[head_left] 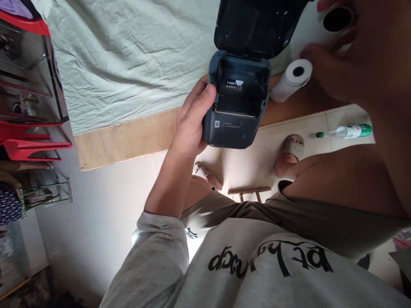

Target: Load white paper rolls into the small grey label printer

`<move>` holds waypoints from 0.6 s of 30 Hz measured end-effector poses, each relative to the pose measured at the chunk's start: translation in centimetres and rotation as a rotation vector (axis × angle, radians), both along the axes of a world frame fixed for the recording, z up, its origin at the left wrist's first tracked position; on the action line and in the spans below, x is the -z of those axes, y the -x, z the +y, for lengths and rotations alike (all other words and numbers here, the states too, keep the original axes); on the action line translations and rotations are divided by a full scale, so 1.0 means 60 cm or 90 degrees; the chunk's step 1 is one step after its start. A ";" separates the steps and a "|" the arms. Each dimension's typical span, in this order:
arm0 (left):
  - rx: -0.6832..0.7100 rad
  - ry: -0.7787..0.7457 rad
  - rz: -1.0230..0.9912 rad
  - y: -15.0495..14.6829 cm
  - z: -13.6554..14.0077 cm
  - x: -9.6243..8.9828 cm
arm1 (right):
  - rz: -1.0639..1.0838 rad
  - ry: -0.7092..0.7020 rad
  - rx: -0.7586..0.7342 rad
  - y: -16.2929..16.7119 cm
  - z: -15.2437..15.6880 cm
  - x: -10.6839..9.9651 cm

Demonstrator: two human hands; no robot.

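Observation:
My left hand (195,113) is closed around the side of a dark blue-grey portable label printer (236,124). The printer's black lid (253,28) stands open, and its paper bay shows a small printed sticker inside with no roll in it. At the upper right, my right hand (349,55) has its fingers around a white paper roll (321,34) with a dark hollow core; part of the hand is in shadow. A second, slimmer white paper roll (290,81) lies between the printer and my right hand, at the edge of the bed.
A pale green sheet (128,55) covers the bed, with a wooden edge (128,139) along its front. Below, a green-capped plastic bottle (345,131) lies on the tiled floor. Red plastic stools (35,143) and a metal rack (48,192) stand at the left.

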State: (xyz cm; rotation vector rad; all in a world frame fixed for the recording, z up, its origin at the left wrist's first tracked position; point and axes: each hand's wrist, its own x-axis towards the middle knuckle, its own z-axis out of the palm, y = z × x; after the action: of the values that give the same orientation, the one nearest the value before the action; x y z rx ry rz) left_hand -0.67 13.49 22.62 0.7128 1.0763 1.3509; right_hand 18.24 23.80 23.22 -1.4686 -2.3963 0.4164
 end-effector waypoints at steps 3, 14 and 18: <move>0.007 -0.006 0.017 0.002 0.000 0.002 | 0.020 0.009 -0.035 0.000 -0.004 -0.003; 0.011 0.000 0.021 -0.004 -0.001 -0.001 | -0.043 0.019 -0.044 -0.007 0.005 0.001; 0.050 -0.008 0.023 0.005 0.001 0.009 | -0.066 0.020 -0.013 -0.007 0.002 -0.004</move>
State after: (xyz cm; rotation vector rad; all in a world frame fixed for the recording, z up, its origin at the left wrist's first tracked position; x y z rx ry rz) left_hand -0.97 13.57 22.05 0.7828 1.0587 1.2826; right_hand 18.67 23.90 23.48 -1.5154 -2.4980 0.3924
